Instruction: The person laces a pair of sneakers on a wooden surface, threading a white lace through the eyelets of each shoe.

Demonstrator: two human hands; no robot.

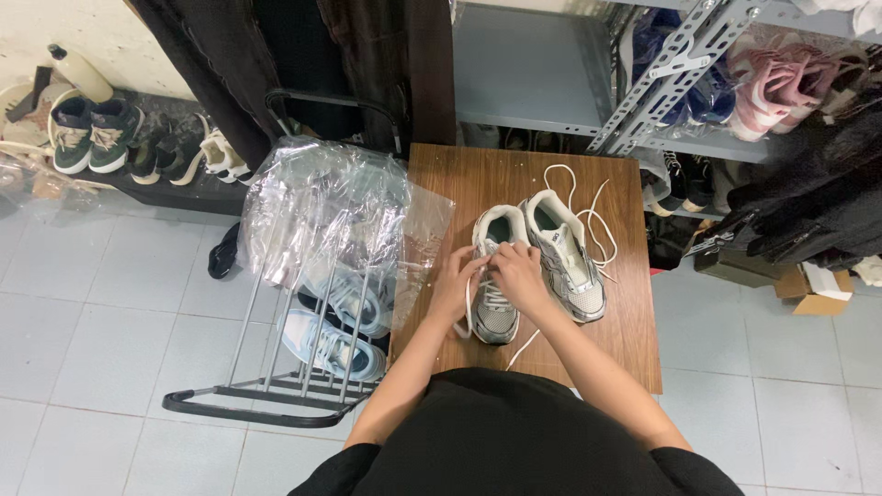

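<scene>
Two grey and white sneakers stand side by side on a small wooden table [634, 349]. My left hand [457, 283] and my right hand [519, 274] meet over the laces of the left sneaker [496, 317], and both pinch its white lace. The lace's loose ends hang down the shoe's side and onto the table. To the right, the other sneaker [568, 257] lies untouched, with its long white lace [588, 207] loose and trailing over the tabletop behind it.
A metal rack [276, 367] left of the table holds light blue sneakers [344, 344] under crumpled clear plastic [322, 202]. More shoes line the floor at far left [92, 133]. Grey metal shelving [661, 83] with bagged shoes stands behind; dark clothing [808, 193] and a cardboard box [813, 289] at right.
</scene>
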